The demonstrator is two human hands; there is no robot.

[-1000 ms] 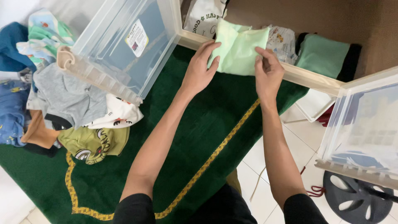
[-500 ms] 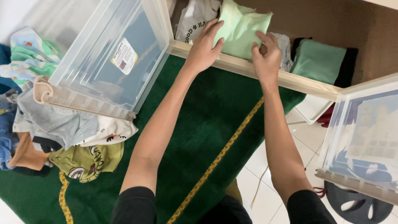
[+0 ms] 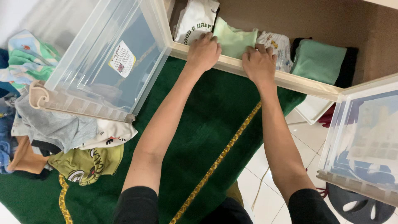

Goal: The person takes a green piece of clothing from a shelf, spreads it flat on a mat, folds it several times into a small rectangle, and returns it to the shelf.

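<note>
At the bottom of the frame, two bare forearms are stretching up across a dark green rug (image 3: 195,137) with a gold border. At upper centre, the left hand (image 3: 203,53) and right hand (image 3: 259,64) are resting on a drawer's cream front edge (image 3: 302,82), fingers curled down over a folded light green cloth (image 3: 233,40), gripping it. That cloth is standing in the drawer between a white printed shirt (image 3: 195,20) and a patterned cloth (image 3: 278,45).
</note>
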